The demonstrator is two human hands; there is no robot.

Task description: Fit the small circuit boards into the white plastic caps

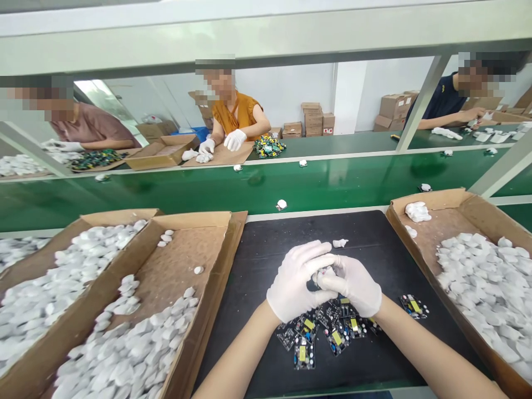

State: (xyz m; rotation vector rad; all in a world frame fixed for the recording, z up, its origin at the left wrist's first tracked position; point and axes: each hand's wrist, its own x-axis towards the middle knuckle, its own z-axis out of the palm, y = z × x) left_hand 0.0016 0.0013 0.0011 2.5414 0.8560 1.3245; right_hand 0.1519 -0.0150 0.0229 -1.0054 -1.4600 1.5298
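My left hand point(298, 281) and my right hand point(356, 285), both in white gloves, meet over the black mat point(266, 266). Their curled fingers are closed together round a small white piece point(326, 276), partly hidden between them. Just below the hands lies a pile of dark circuit boards point(336, 336) with yellow and blue parts. One more board point(414, 306) lies apart, to the right of my right wrist. A small white scrap point(339, 243) rests on the mat beyond my fingers.
Cardboard trays of white pieces stand at the left point(189, 221) and right point(446, 199). Beyond the mat runs a green conveyor point(199, 194) carrying small white-topped items point(281, 205). Across it sit three people; the middle one's gloved hands point(235, 140) are near a board pile point(269, 146).
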